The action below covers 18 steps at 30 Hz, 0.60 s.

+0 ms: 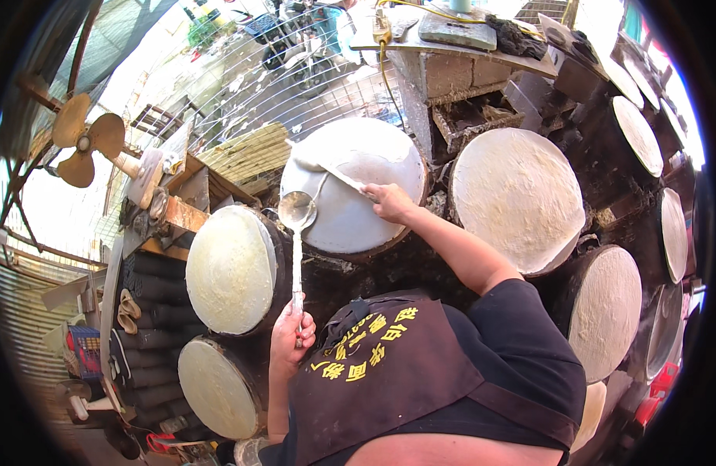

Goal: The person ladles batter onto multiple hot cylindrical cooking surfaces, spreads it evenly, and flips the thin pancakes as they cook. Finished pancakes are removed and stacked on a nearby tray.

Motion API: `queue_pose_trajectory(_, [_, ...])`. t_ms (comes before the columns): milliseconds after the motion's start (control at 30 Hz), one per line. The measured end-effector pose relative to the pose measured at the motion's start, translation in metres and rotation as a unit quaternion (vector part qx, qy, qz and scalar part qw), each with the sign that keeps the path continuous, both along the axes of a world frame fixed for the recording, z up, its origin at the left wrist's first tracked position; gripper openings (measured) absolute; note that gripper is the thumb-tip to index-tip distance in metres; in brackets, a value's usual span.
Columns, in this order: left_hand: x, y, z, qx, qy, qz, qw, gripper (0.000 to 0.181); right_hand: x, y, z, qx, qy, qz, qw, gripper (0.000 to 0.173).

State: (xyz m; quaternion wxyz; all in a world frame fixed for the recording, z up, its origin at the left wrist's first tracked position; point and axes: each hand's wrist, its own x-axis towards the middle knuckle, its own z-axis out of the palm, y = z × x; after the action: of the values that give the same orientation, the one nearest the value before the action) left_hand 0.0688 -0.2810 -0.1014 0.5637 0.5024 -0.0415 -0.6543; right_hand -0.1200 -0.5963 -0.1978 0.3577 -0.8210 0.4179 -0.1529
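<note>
In my left hand (292,333) is a metal ladle (297,209), its long handle coated white and its bowl over the near left rim of a round griddle (363,201). My right hand (390,203) grips the handle of a batter-coated spreader (349,180). The spreader's wide end lies at the griddle's far left edge. A thin pale strand hangs between the spreader and the ladle. Smooth white batter covers part of the griddle, and greyish surface shows elsewhere.
Round griddles with pale sheets stand left (232,271), near left (218,387), right (518,198) and near right (605,314). A bare fan blade (84,143) juts in at left. A yellow cable (383,76) hangs from the back ledge (404,43). Wire mesh (235,105) lies beyond.
</note>
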Motion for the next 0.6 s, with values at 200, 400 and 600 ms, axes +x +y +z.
queue_pose_trajectory(200, [-0.002,0.008,0.006,-0.01,0.036,0.007,0.999,0.031,-0.049,-0.069,-0.008,-0.006,-0.075,-0.108,0.991,0.049])
queue_pose_trajectory(400, [-0.006,0.009,0.011,-0.002,0.031,0.013,0.999,0.032,-0.017,-0.045,0.003,0.069,-0.033,0.05,0.996,0.051])
queue_pose_trajectory(600, [-0.009,0.016,0.015,-0.005,0.038,0.02,0.999,0.032,-0.05,-0.084,0.01,0.038,-0.021,0.002,0.999,0.046])
